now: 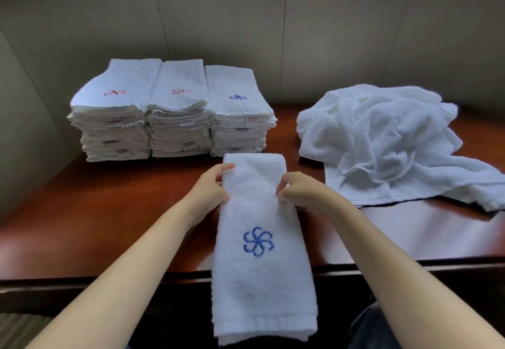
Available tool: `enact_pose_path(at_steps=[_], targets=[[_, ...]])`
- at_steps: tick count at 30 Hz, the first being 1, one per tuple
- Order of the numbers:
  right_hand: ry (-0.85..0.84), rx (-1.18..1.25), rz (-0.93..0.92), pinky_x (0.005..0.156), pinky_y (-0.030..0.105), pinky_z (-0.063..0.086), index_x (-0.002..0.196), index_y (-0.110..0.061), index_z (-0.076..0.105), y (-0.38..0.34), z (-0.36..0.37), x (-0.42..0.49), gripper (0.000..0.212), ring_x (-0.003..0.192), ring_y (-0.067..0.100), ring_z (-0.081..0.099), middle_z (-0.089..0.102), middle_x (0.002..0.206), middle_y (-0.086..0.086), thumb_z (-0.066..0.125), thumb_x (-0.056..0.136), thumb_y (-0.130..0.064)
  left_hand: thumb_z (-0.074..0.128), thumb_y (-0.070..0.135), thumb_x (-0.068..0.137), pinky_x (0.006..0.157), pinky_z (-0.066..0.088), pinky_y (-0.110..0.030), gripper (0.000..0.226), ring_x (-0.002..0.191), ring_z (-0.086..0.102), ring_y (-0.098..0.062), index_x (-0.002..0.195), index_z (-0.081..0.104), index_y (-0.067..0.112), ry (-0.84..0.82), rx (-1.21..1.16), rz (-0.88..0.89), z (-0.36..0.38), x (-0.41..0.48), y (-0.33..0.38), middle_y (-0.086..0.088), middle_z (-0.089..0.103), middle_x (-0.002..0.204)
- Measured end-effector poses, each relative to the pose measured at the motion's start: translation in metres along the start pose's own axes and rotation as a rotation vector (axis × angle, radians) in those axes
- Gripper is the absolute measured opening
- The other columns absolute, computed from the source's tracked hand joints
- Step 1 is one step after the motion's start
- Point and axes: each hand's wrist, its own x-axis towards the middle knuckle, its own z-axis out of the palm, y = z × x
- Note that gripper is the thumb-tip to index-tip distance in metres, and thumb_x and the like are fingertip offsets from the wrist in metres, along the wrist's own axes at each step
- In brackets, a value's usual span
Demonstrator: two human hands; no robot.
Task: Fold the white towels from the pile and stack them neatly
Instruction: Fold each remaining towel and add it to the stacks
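A dark reddish-brown wooden counter (103, 212) stands against a grey panelled wall (328, 42) and carries all the linen. At its right end lies the pile of unfolded white towels (382, 140), crumpled and loose, with one towel spreading flat toward the counter's near right edge. At the back left, close to the wall, three stacks of folded white towels stand side by side and touching: the left stack (112, 119) and the middle stack (179, 116) each show a red pinwheel emblem on top, and the right stack (240, 119) shows a blue one. In the centre, just in front of the right stack, a towel folded into a long narrow strip (259, 266) lies lengthwise, its far end near that stack and its near end hanging over the counter's front edge; a blue pinwheel emblem (258, 241) faces up at mid-length. The person's left hand (210, 187) has its grip on the strip's left edge, fingers curled over the cloth near the far end. The right hand (297, 190) pinches the strip's right edge with curled fingers, level with the left hand.
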Motion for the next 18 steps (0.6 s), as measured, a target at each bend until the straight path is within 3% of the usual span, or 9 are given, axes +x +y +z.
enact_pose_path(at_steps=[3,4,6,8,11,13,15,18], targets=[[0.101,-0.153,0.014,0.073,0.031,0.042,0.113,-0.012,0.049,0.006,0.004,0.005,0.034,0.091,0.022,0.053,0.055,0.105,0.005,0.056,0.089,-0.035,0.059,-0.005,0.083,0.09,0.05,-0.037,0.069,0.114,0.053,-0.025,0.144,0.031,0.01,0.11,-0.016,-0.122,0.0,0.008,0.003,-0.01,0.05,0.128],[0.149,-0.187,0.012,0.082,0.036,0.042,0.122,-0.016,0.042,0.009,0.007,0.008,0.044,0.103,0.027,0.051,0.051,0.116,0.009,0.054,0.089,-0.043,0.064,0.009,0.086,0.087,0.052,-0.037,0.073,0.113,0.055,-0.025,0.147,0.025,0.01,0.12,-0.019,-0.192,-0.001,0.009,0.004,-0.012,0.048,0.133],[0.189,-0.253,-0.022,0.102,0.045,0.034,0.142,-0.026,0.027,0.015,0.015,0.013,0.061,0.129,0.035,0.034,0.032,0.144,0.014,0.047,0.092,-0.053,0.067,0.026,0.087,0.067,0.053,-0.029,0.082,0.097,0.062,-0.019,0.15,0.015,0.012,0.059,0.017,-0.305,-0.002,0.009,0.009,-0.008,0.051,0.127],[0.134,-0.32,-0.061,0.114,0.052,0.015,0.15,-0.036,0.013,0.021,0.02,0.019,0.061,0.144,0.031,0.011,0.008,0.159,0.006,0.033,0.096,-0.056,0.068,0.026,0.086,0.06,0.053,-0.026,0.088,0.089,0.063,-0.016,0.151,0.01,0.018,0.028,0.095,-0.316,-0.001,0.011,0.009,-0.007,0.052,0.13],[0.039,-0.286,-0.007,0.114,0.056,-0.002,0.15,-0.039,0.003,0.029,0.023,0.024,0.06,0.147,0.028,0.0,0.002,0.161,0.002,0.018,0.096,-0.06,0.071,0.019,0.085,0.089,0.053,-0.043,0.094,0.111,0.059,-0.029,0.152,0.005,0.025,0.053,0.141,-0.231,0.001,0.015,0.006,-0.013,0.043,0.143],[0.075,-0.306,0.035,0.113,0.057,0.0,0.152,-0.029,0.006,0.03,0.024,0.024,0.066,0.146,0.029,0.005,0.01,0.16,0.003,0.017,0.095,-0.062,0.07,0.022,0.086,0.088,0.052,-0.042,0.094,0.111,0.058,-0.028,0.152,0.004,0.026,0.054,0.173,-0.203,0.001,0.014,0.007,-0.012,0.042,0.145],[0.124,-0.381,0.089,0.114,0.057,0.008,0.147,-0.015,0.026,0.027,0.022,0.021,0.071,0.144,0.03,0.014,0.025,0.155,0.007,0.019,0.094,-0.062,0.07,0.024,0.086,0.072,0.056,-0.035,0.097,0.094,0.066,-0.022,0.152,-0.001,0.028,-0.01,0.133,-0.245,-0.004,0.01,0.01,-0.009,0.052,0.134],[-0.001,-0.339,0.09,0.114,0.052,0.011,0.136,-0.018,0.046,0.022,0.015,0.011,0.063,0.144,0.029,0.016,0.027,0.153,0.009,0.03,0.094,-0.06,0.071,0.015,0.085,0.065,0.058,-0.031,0.1,0.09,0.07,-0.017,0.15,0.0,0.04,-0.238,0.067,-0.282,-0.016,-0.001,0.014,0.002,0.061,0.117]])
